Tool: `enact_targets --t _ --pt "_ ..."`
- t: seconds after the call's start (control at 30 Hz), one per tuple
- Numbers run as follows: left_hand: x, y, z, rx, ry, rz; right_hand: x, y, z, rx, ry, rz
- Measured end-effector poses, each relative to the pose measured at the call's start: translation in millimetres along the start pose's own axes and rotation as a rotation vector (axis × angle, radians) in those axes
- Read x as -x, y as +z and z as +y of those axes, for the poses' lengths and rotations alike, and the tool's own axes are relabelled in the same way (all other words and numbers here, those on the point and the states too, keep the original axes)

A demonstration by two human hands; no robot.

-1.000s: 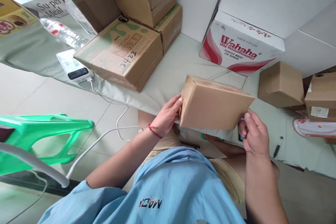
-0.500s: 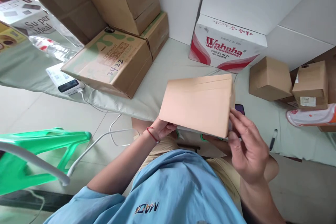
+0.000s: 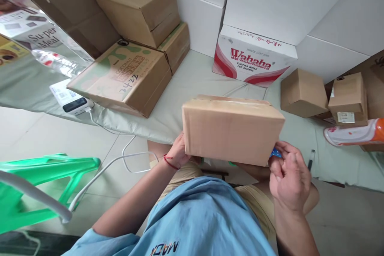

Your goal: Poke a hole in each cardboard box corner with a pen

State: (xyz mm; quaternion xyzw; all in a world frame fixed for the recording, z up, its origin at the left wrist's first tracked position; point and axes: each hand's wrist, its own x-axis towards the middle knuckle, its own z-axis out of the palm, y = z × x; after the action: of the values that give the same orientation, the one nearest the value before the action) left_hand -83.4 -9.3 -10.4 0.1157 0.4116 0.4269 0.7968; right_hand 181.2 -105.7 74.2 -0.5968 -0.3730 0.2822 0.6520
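A plain brown cardboard box [image 3: 231, 132] is held up in front of my lap, tilted so that a long side faces me and a strip of clear tape shows along its top. My left hand [image 3: 180, 150] grips its left end, with most of the fingers hidden behind the cardboard. At the lower right corner of the box, my right hand [image 3: 289, 172] is closed, fingers curled. A small shiny blue piece [image 3: 275, 153] with light specks shows between those fingers and the box; it looks like wrapper, and most of it is hidden.
Behind stand a white-and-red Wahaha water carton [image 3: 255, 58], a coconut carton [image 3: 120, 80] with another box [image 3: 138, 8] on it, and small boxes [image 3: 304, 92] at right. A marker [image 3: 311, 160] lies right. A cabled white power bank [image 3: 72, 98] and green stool [image 3: 45, 184] are left.
The box has tipped and turned, so its taped top now shows. My right hand has moved slightly down and right, its fingers more curled, and the blue piece has come into view.
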Motion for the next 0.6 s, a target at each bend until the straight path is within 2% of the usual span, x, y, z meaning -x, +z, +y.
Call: enact_targets --t 0.1,0.23,0.3,0.43,0.5,0.6 --pt "3 9.7 9 -0.043 0.076 -0.014 -11 -9 4 -0.114 0.165 0.031" --pt "5 26.8 19 -0.112 0.254 -0.097 -21 -20 8 -0.097 0.202 0.011" --pt "8 32.7 20 -0.125 0.290 -0.118 -23 -25 12 -0.042 0.204 0.039" --pt "11 35.0 18 -0.140 0.279 -0.116 -24 -28 19 0.050 0.219 0.066" --pt "10 32.7 17 -0.193 0.264 -0.140 -24 -29 22 0.042 0.237 0.033" --pt "9 27.4 18 -0.294 0.191 -0.185 -23 -34 24 0.001 0.228 0.061"
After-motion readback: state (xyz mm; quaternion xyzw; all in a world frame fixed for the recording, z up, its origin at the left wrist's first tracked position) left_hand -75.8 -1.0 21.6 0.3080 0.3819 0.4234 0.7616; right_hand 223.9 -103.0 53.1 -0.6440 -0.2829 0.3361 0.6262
